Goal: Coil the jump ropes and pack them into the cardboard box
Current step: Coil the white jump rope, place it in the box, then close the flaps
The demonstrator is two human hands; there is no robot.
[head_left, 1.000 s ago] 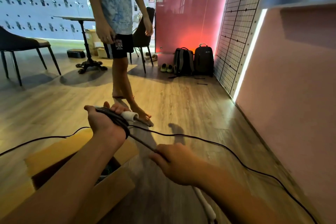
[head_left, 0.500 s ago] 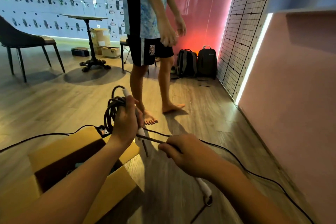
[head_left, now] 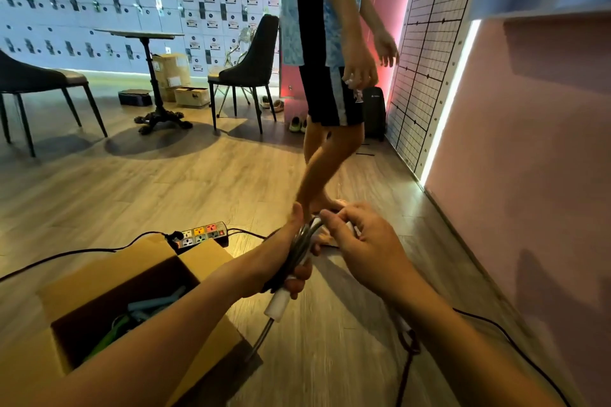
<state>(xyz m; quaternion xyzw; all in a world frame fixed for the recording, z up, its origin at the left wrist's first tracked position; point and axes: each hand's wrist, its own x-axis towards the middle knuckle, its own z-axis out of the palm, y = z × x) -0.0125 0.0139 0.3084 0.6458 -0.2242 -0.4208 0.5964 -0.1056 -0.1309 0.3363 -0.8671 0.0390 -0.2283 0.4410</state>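
Note:
My left hand (head_left: 291, 251) grips a dark coiled jump rope (head_left: 302, 241) together with its white handle (head_left: 277, 306), which sticks out below the fist. My right hand (head_left: 360, 241) is closed on the same rope at the top of the coil, touching the left hand. The rope's other white handle (head_left: 401, 324) hangs under my right forearm with a dark loop below it. An open cardboard box (head_left: 109, 274) stands on the floor at lower left, under my left arm; green and pale blue jump ropes (head_left: 145, 311) lie inside it.
A barefoot person (head_left: 327, 82) stands just beyond my hands. A power strip (head_left: 201, 235) with a black cable lies behind the box. Chairs (head_left: 251, 69), a pedestal table (head_left: 148, 43) and small boxes stand farther back. A pink wall (head_left: 529, 175) runs along the right.
My right hand has moved up the rope to meet my left hand at the coil. The left hand turned so the handle points down. The standing person stepped to the right.

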